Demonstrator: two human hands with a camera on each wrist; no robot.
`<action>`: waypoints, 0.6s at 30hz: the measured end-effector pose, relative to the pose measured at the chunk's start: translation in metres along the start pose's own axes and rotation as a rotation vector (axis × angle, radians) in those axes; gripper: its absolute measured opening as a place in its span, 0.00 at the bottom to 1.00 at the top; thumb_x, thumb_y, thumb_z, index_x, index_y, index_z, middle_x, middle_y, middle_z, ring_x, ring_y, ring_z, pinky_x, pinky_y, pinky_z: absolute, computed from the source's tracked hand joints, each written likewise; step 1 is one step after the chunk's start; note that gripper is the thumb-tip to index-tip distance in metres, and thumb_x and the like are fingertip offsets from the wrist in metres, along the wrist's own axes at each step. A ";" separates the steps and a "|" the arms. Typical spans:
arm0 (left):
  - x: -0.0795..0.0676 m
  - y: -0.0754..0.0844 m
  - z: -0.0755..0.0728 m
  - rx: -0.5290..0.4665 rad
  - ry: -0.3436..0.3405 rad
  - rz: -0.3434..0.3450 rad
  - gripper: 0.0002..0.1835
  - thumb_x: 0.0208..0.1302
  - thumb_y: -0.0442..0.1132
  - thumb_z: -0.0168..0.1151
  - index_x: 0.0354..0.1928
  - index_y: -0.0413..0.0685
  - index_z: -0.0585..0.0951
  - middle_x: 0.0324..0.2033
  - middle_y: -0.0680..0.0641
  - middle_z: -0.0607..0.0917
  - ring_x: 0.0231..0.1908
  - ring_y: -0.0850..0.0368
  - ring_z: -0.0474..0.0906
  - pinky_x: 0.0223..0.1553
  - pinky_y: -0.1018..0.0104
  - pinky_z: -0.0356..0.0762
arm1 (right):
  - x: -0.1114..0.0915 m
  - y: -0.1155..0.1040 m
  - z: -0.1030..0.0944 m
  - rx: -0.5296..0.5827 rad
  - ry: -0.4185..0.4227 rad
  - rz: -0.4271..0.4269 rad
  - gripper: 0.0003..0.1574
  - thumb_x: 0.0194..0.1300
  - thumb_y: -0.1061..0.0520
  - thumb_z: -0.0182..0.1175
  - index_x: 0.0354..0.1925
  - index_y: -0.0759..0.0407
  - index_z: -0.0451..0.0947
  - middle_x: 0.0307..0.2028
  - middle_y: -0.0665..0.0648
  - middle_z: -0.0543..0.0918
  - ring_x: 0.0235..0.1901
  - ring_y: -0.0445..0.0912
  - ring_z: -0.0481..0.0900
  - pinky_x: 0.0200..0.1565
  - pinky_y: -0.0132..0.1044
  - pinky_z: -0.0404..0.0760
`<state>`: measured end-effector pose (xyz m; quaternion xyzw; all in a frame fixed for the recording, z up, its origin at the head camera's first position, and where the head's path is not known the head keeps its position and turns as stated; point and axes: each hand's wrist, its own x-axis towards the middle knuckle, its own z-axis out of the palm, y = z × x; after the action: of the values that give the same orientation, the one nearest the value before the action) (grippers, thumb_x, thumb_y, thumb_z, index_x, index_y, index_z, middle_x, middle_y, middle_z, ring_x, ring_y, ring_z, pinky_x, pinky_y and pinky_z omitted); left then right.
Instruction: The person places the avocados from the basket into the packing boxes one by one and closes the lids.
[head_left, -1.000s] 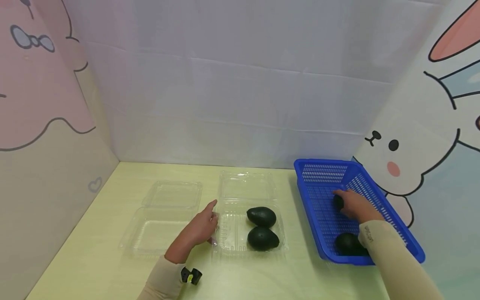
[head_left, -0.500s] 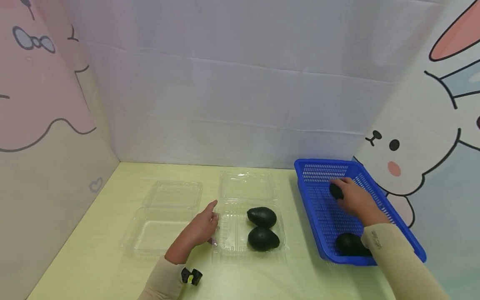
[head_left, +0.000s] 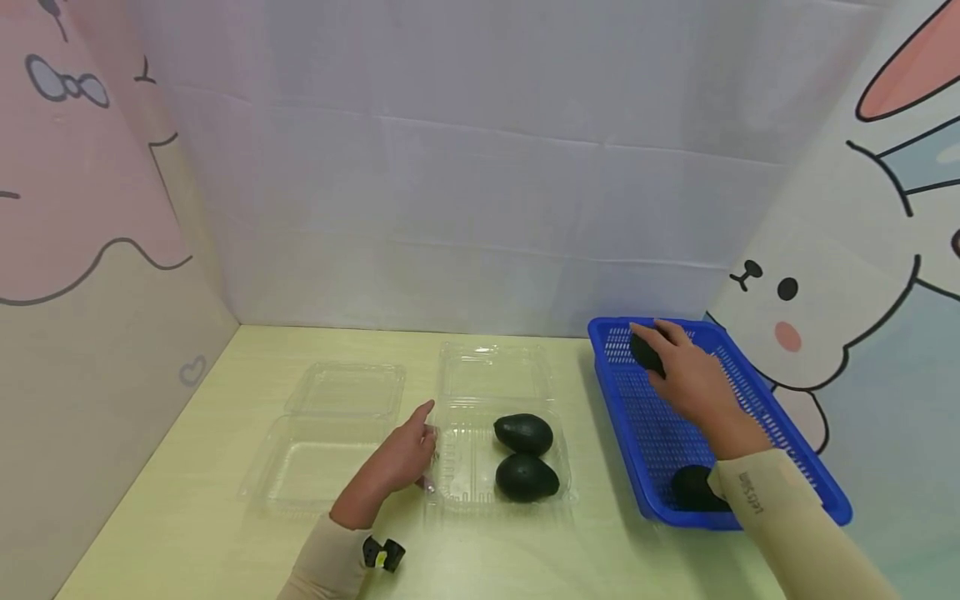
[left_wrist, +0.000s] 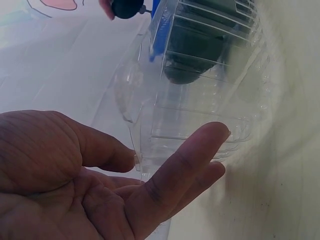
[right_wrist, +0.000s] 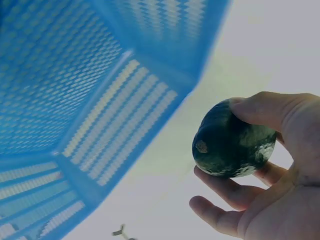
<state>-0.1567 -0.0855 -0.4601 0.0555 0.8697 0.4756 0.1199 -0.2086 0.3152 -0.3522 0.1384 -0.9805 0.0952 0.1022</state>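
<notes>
In the head view my right hand point(head_left: 693, 383) grips a dark green avocado point(head_left: 647, 354), raised over the far part of the blue plastic basket point(head_left: 626, 458). The right wrist view shows this avocado point(right_wrist: 232, 142) between thumb and fingers, its stem scar visible. Another avocado point(head_left: 693, 489) lies in the basket's near end, partly hidden by the sleeve. My left hand point(head_left: 401, 454) pinches the left rim of an open clear plastic clamshell container point(left_wrist: 150, 120), thumb on one side and fingers beneath. Two avocados, one farther point(head_left: 523, 434) and one nearer point(head_left: 527, 477), lie in its right half.
A second open clear clamshell point(head_left: 322, 471) lies to the left, partly behind my left forearm. A white cloth backdrop point(head_left: 480, 208) rises behind the pale yellow table point(head_left: 495, 558). Printed cartoon panels point(head_left: 840, 308) flank both sides.
My right hand has lifted the avocado from the basket floor and carried it up, toward the far left side of the basket. The left hand and the containers have stayed in place.
</notes>
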 end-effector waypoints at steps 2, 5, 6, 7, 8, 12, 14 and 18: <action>0.000 0.001 0.000 0.006 0.002 0.001 0.31 0.79 0.31 0.45 0.79 0.34 0.52 0.52 0.31 0.81 0.22 0.54 0.78 0.23 0.59 0.79 | 0.001 -0.010 -0.002 -0.003 0.020 -0.035 0.46 0.66 0.66 0.68 0.77 0.53 0.64 0.72 0.73 0.62 0.33 0.66 0.82 0.33 0.61 0.82; 0.000 0.001 0.000 0.007 0.003 0.007 0.31 0.79 0.31 0.45 0.79 0.34 0.53 0.54 0.30 0.81 0.23 0.53 0.79 0.24 0.59 0.79 | 0.002 -0.023 -0.003 -0.005 0.039 -0.087 0.45 0.66 0.66 0.68 0.77 0.53 0.64 0.72 0.72 0.63 0.36 0.68 0.82 0.33 0.60 0.82; 0.000 0.001 0.000 0.008 0.003 0.006 0.31 0.80 0.31 0.45 0.79 0.34 0.53 0.55 0.29 0.80 0.24 0.52 0.80 0.24 0.59 0.80 | 0.003 -0.027 -0.003 -0.003 0.045 -0.105 0.45 0.66 0.66 0.68 0.77 0.53 0.65 0.72 0.71 0.63 0.36 0.67 0.82 0.33 0.59 0.82; 0.000 0.001 -0.001 0.006 0.002 0.004 0.31 0.80 0.31 0.45 0.79 0.34 0.53 0.56 0.29 0.80 0.24 0.52 0.80 0.24 0.58 0.80 | 0.003 -0.030 -0.003 -0.003 0.050 -0.122 0.44 0.66 0.66 0.68 0.76 0.54 0.65 0.72 0.71 0.63 0.36 0.67 0.82 0.33 0.59 0.82; 0.000 0.000 -0.001 0.002 0.001 0.003 0.31 0.80 0.31 0.45 0.79 0.34 0.53 0.57 0.28 0.79 0.24 0.52 0.80 0.25 0.58 0.80 | 0.004 -0.034 -0.003 -0.002 0.050 -0.131 0.44 0.66 0.66 0.68 0.76 0.54 0.65 0.72 0.71 0.63 0.36 0.67 0.83 0.34 0.59 0.82; 0.000 0.000 -0.002 -0.010 -0.003 -0.007 0.31 0.80 0.31 0.46 0.80 0.35 0.53 0.59 0.28 0.78 0.24 0.52 0.81 0.27 0.57 0.81 | 0.007 -0.045 0.000 0.011 0.047 -0.156 0.44 0.66 0.65 0.68 0.76 0.53 0.66 0.72 0.70 0.65 0.37 0.67 0.83 0.36 0.59 0.83; -0.001 0.001 -0.003 -0.013 -0.004 -0.007 0.31 0.80 0.31 0.46 0.80 0.36 0.53 0.60 0.27 0.78 0.25 0.52 0.81 0.27 0.57 0.82 | 0.008 -0.050 0.002 0.020 0.051 -0.166 0.43 0.66 0.65 0.68 0.76 0.53 0.67 0.71 0.70 0.65 0.39 0.68 0.83 0.37 0.60 0.83; 0.000 0.001 -0.004 -0.021 -0.006 -0.002 0.31 0.80 0.31 0.46 0.79 0.35 0.53 0.60 0.27 0.78 0.26 0.51 0.82 0.27 0.58 0.82 | 0.008 -0.061 0.009 0.041 0.050 -0.199 0.43 0.65 0.67 0.68 0.75 0.53 0.67 0.71 0.70 0.66 0.39 0.68 0.83 0.40 0.60 0.82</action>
<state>-0.1571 -0.0880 -0.4575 0.0548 0.8643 0.4844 0.1237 -0.2003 0.2538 -0.3495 0.2345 -0.9569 0.1080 0.1329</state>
